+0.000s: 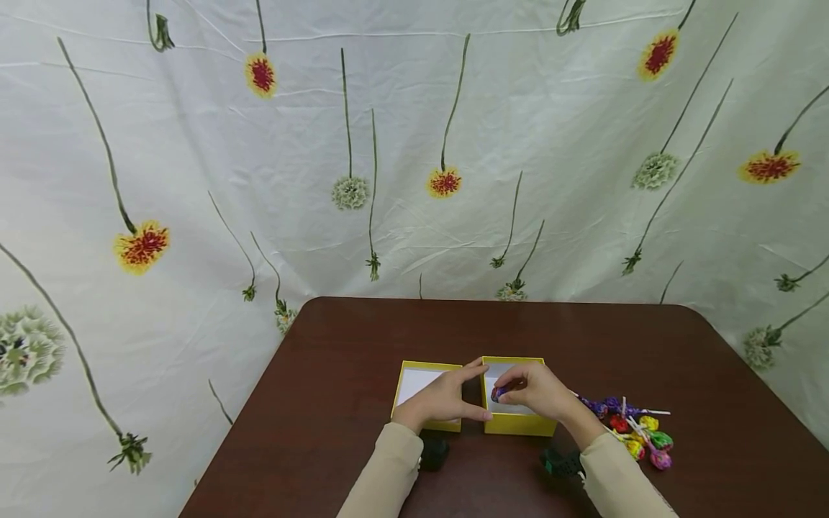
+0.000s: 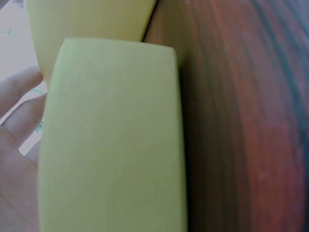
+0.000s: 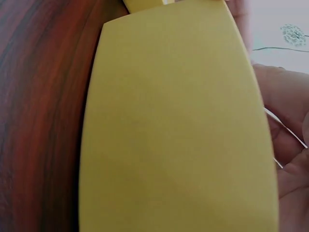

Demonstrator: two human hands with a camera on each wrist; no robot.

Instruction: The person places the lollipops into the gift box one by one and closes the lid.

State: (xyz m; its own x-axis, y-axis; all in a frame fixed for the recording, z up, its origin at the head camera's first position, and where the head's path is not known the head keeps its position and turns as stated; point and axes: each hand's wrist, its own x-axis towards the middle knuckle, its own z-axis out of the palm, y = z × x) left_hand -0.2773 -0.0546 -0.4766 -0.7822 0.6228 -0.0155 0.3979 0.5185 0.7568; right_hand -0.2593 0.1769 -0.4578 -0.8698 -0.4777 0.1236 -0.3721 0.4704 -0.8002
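My right hand [image 1: 540, 390] pinches a purple-wrapped lollipop [image 1: 497, 394] over the opening of a yellow box [image 1: 520, 425] with a white inside. The fingers screen part of the lollipop. My left hand [image 1: 443, 400] spreads its thumb and fingers along the box's left side, fingertips at the rim. Beneath this hand lies a shallower yellow lid [image 1: 442, 426], white inside, just left of the box. In the left wrist view the lid's side [image 2: 113, 135] covers much of the hand. The box's front wall [image 3: 174, 121] fills the right wrist view.
Right of the box lies a loose pile of lollipops [image 1: 637, 435] in purple, red, yellow, green and pink wrappers, partly behind the right forearm. All stand on a dark brown table [image 1: 324, 403]. A flower-printed cloth [image 1: 401, 144] hangs behind it.
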